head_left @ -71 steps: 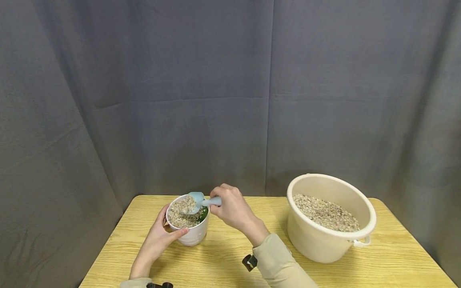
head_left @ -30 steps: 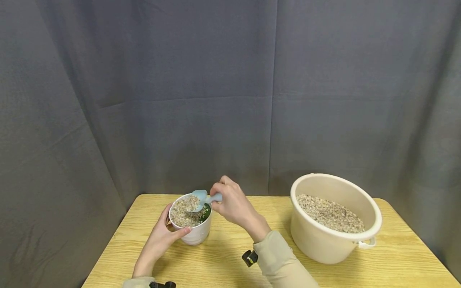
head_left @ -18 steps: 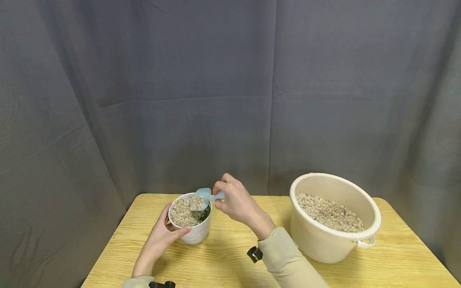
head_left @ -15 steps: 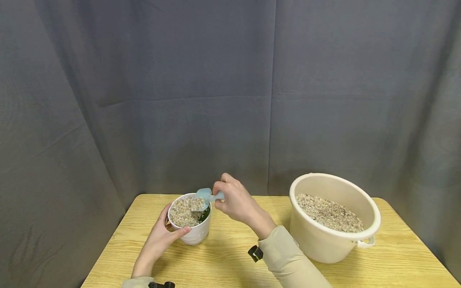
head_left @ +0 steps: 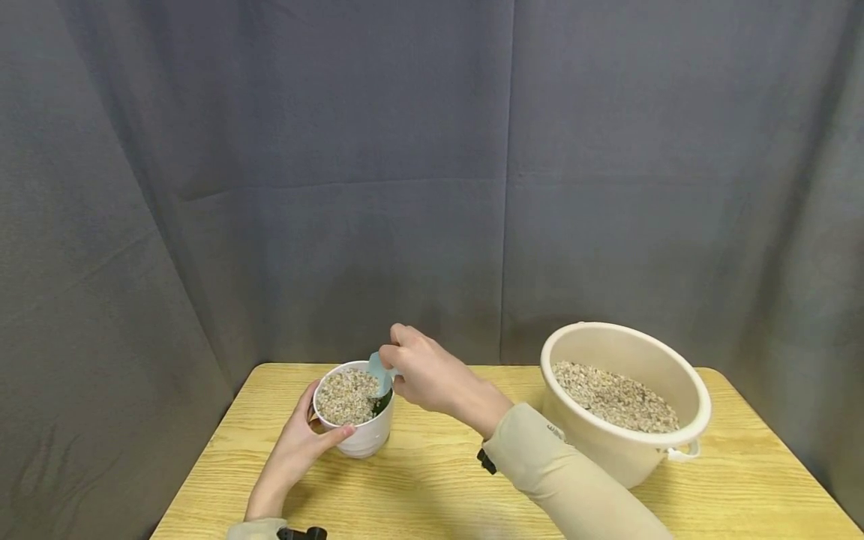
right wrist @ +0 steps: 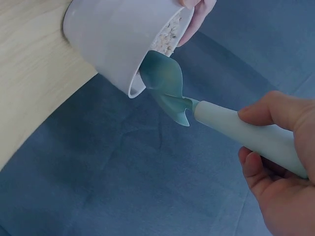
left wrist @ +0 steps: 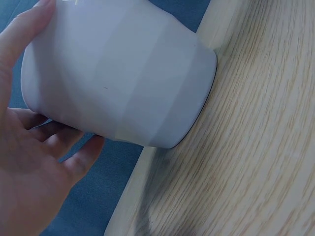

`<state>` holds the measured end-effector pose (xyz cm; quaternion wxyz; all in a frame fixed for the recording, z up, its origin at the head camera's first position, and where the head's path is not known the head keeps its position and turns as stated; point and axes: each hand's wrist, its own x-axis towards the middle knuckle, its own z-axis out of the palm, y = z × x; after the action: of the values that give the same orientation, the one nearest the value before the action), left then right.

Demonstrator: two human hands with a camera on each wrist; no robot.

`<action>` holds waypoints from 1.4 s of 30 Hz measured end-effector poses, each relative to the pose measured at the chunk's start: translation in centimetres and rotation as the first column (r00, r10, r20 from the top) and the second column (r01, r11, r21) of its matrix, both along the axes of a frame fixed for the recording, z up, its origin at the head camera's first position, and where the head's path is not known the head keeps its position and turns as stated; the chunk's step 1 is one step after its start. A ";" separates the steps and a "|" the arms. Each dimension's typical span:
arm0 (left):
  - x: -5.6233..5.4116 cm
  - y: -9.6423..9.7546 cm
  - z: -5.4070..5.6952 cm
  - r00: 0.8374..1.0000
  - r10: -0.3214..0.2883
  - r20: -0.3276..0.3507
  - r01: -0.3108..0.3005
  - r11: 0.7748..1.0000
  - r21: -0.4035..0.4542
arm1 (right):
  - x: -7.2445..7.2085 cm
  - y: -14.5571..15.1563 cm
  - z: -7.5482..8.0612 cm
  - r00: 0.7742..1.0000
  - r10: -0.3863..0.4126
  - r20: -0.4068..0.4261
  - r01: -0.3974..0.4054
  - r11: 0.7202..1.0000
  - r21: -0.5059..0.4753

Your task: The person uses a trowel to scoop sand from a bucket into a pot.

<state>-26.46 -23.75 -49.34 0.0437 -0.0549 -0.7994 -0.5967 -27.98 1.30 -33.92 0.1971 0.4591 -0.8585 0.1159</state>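
My left hand [head_left: 293, 448] holds a white flower pot [head_left: 370, 439] that stands on the table, thumb at the front rim and fingers round the far left side. Pale grit [head_left: 346, 397] fills most of the pot, with something dark green [head_left: 382, 403] at the right inside edge. My right hand [head_left: 432, 375] grips the handle of a light blue hand scoop [head_left: 379, 373]; the handle is mostly hidden in the head view. In the right wrist view the blade [right wrist: 162, 76] of the scoop dips steeply over the pot's rim, and the fingers wrap the pale handle [right wrist: 246, 132].
To the right stands a large cream bucket [head_left: 587, 439], part filled with the same grit [head_left: 617, 397], its handle [head_left: 684, 452] hanging at the front right. The right sleeve [head_left: 574, 480] overlaps the bucket's base. A grey curtain [head_left: 432, 187] hangs behind the wooden table [head_left: 432, 487].
The scoop has turned from lying fairly flat with grit in it to steeply tilted at the pot's right rim, its grit gone from view. My right forearm swung outward; the left hand stays put.
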 end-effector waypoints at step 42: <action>0.1 -0.3 0.1 1.000 0.020 0.021 -0.020 1.000 -0.005 | 3.2 10.2 1.0 0.981 -0.070 -0.183 -0.075 0.728 -0.681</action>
<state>-26.32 -24.04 -49.22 0.0414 -0.0407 -0.8017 -0.5948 -24.80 11.51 -32.91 0.4358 0.3644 -0.7307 0.3786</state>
